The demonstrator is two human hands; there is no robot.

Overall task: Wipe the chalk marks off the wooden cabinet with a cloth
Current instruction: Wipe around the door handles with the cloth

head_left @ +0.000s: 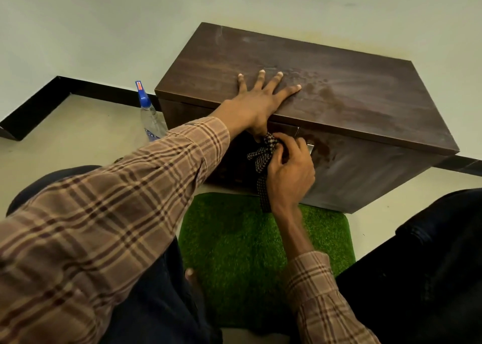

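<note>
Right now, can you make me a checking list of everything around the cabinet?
Surface: wooden cabinet top, dark, with pale smears and darker damp-looking patches.
Job's things: checked cloth bunched against the cabinet front, near its top edge.
Clutter: spray bottle on the floor beside the cabinet; green grass mat in front.
Hands: left hand flat on the top, fingers spread; right hand gripping the cloth.
Cables: nothing seen.
Surroundings: pale wall, black skirting, pale floor.

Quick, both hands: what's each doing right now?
Left hand: open, flat on the cabinet top.
Right hand: closed on the checked cloth.
</note>
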